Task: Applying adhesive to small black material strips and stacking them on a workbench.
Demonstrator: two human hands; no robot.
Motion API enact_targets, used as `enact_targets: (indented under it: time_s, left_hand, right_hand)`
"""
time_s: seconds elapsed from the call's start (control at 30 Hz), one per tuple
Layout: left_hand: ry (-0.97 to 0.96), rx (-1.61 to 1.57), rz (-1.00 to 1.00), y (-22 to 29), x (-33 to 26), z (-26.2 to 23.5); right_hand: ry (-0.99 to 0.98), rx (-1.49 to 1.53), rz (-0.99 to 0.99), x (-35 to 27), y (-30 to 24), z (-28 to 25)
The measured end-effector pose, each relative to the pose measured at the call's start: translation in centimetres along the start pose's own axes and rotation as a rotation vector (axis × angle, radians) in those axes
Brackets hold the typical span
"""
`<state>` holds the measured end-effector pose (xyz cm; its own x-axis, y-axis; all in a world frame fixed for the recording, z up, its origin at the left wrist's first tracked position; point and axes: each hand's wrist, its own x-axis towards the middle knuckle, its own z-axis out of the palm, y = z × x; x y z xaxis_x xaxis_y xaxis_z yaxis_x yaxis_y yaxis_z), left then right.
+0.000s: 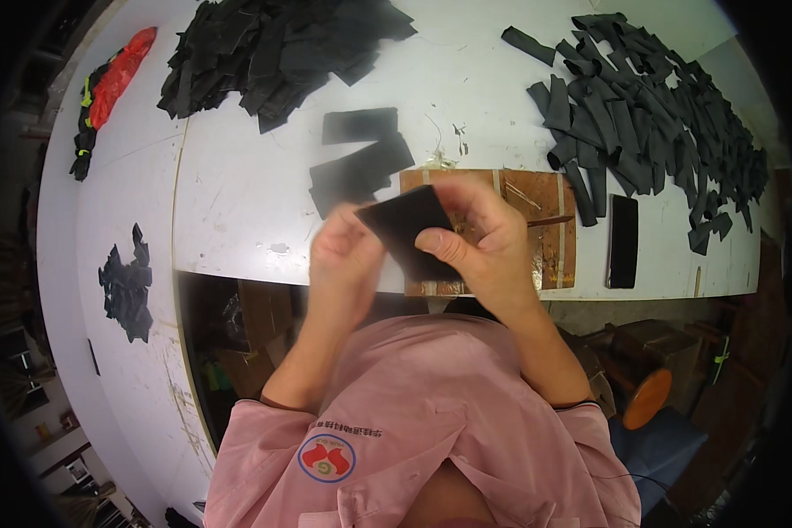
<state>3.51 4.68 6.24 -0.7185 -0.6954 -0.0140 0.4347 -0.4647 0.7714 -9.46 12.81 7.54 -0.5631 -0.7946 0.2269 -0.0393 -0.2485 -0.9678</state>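
My right hand grips a flat black rectangular piece, apparently fabric, with the thumb pressed on its face and the fingers behind. At the piece's left corner, my left hand has its fingers closed on the edge, somewhat blurred. Both hands are raised over the table's near edge. Below and behind the right hand lies a worn brown board with strips of tape across it. Just beyond my left hand, a few dark flat fabric pieces rest on the white table.
A large heap of flat black pieces lies at the far left. Many folded black strips spread over the far right. A black rectangular block sits right of the board. Farther left are a red bag and dark scraps.
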Motion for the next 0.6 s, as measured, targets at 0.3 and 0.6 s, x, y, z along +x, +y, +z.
enact_targets:
  time_s: [0.3,0.6]
  left_hand:
    - [-0.151,-0.063,-0.309,1.8,0.7,0.1]
    - [-0.414,0.509,-0.445,2.4,-0.2,2.0]
  right_hand:
    - [-0.314,-0.22,0.228,-1.5,-2.6,-3.1]
    - [-0.541,-0.337,0.26,-3.0,-2.5,-4.7]
